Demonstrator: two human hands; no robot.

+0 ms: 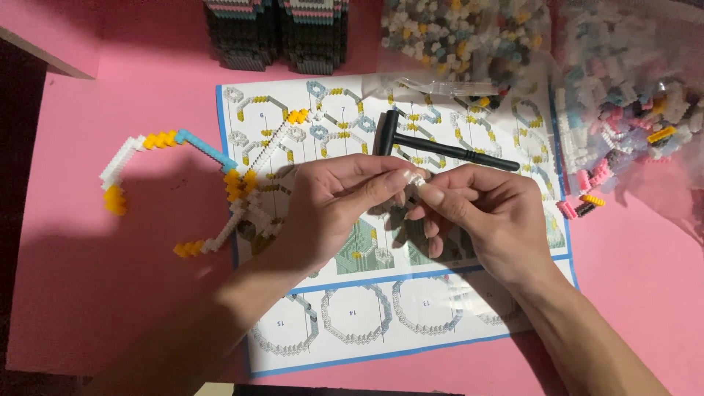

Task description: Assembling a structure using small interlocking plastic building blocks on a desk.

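My left hand (334, 202) and my right hand (480, 205) meet over the middle of a printed instruction sheet (381, 323). Both pinch the same small white building-block piece (418, 179) between thumb and fingertips. A black toy hammer (433, 147) lies on the sheet just beyond my fingers. Left of my left hand sits a curved, partly built block frame (176, 139) in white, yellow and light blue, resting partly on the sheet.
The pink table top (88, 293) carries clear bags of small mixed blocks at the back (462, 33) and at the right (631, 88). Loose pink and yellow blocks (587, 198) lie by the sheet's right edge. Dark stacked plates (275, 33) stand at the back.
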